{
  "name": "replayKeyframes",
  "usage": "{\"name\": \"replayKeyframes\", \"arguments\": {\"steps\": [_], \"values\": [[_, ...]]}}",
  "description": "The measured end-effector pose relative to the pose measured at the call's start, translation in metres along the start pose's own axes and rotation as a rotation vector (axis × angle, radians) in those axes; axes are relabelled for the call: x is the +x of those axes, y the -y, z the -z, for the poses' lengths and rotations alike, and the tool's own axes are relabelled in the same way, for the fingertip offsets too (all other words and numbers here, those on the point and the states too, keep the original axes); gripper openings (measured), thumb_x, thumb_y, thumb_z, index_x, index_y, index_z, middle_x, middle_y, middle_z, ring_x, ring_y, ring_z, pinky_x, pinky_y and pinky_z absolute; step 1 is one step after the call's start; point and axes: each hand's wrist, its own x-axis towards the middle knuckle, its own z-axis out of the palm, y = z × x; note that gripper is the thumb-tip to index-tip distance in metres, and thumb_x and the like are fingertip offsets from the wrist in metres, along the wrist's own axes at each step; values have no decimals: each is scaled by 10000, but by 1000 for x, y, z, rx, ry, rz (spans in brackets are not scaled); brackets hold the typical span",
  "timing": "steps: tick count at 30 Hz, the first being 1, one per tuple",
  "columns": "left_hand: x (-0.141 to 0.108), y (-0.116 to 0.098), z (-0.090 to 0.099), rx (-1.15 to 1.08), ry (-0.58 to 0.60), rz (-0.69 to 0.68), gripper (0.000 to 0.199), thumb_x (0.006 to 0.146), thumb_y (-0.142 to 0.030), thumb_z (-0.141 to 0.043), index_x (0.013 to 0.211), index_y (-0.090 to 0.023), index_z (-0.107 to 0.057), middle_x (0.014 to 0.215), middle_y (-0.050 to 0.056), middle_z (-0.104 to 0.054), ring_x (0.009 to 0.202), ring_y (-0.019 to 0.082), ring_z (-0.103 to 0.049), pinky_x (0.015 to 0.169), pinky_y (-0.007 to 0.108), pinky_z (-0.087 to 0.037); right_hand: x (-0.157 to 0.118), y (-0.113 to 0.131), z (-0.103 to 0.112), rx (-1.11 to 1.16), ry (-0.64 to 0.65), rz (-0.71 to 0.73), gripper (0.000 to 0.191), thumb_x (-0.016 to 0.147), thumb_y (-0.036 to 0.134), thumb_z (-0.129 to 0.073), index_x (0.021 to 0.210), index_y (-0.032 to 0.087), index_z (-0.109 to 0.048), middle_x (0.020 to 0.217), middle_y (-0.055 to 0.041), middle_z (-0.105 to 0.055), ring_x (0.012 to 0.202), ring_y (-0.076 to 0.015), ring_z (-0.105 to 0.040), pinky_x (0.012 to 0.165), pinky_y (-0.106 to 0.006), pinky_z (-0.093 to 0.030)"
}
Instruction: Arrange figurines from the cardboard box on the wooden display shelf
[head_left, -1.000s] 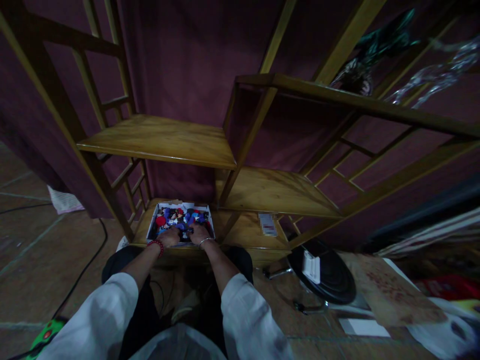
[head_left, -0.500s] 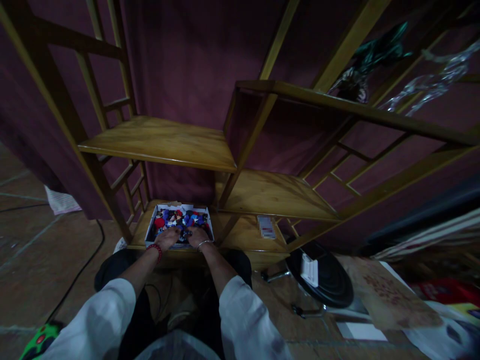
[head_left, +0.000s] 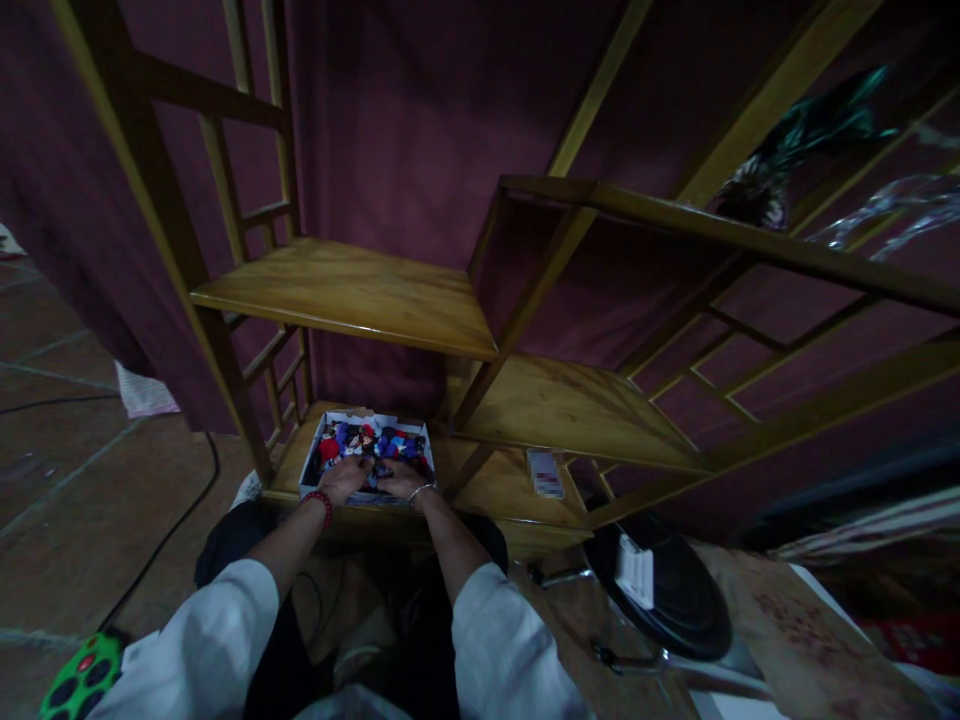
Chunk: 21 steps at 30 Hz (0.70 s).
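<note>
Plainly, both hands are over the near part of a shallow white box (head_left: 307,475), which sits on the lowest wooden shelf (head_left: 289,465), between seven and eight o'clock from the middle of the view. Small pieces (head_left: 364,438) in red, blue, purple and black crowd the box, too tiny to identify. Taking the box as the clock's centre, the left hand (head_left: 347,480) is at about seven and the right hand (head_left: 403,480) at about four. Their fingers are bent and close together, facing each other across a small dark piece (head_left: 377,473); which hand grips it, or whether both do, I cannot tell. A red beaded bracelet (head_left: 325,507) circles the left wrist, a silvery one (head_left: 422,491) the right.

At three o'clock from the box, a pale, blurred-out packet (head_left: 545,473) lies on the shelf. Toward four, a black round stool seat (head_left: 694,595) carries a white object (head_left: 635,570). At eight, a green device (head_left: 82,675) with a red button rests on the floor. Directly at twelve is a higher wooden shelf (head_left: 349,300).
</note>
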Motion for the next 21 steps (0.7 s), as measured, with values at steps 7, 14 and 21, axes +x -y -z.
{"name": "replayKeyframes", "arguments": {"steps": [7,14,21], "values": [[1,2,-3,12,-13,23,377,835,-419,-307,976,-203,-582,1052,81,-627,979,203,-573,779,276,-415,0,1,-1,-48,-21,-30,487,657,309,-612,1127,213,-527,1031,-39,-621,927,-181,-574,759,-237,-427],[-4,7,-11,95,4,3,452,800,-385,-391,1214,-212,-444,1148,100,-582,1045,217,-544,828,296,-408,1,5,-8,-207,-89,-171,499,740,364,-542,1209,213,-465,1193,-92,-544,1087,-215,-507,870,-289,-387],[-4,8,-5,211,-33,-13,326,794,-207,-371,1047,-188,-576,1088,109,-603,1012,202,-558,831,295,-406,4,-1,-10,-220,-95,-196,464,732,267,-539,1192,255,-484,1158,-54,-576,1042,-192,-543,844,-263,-399]]}}
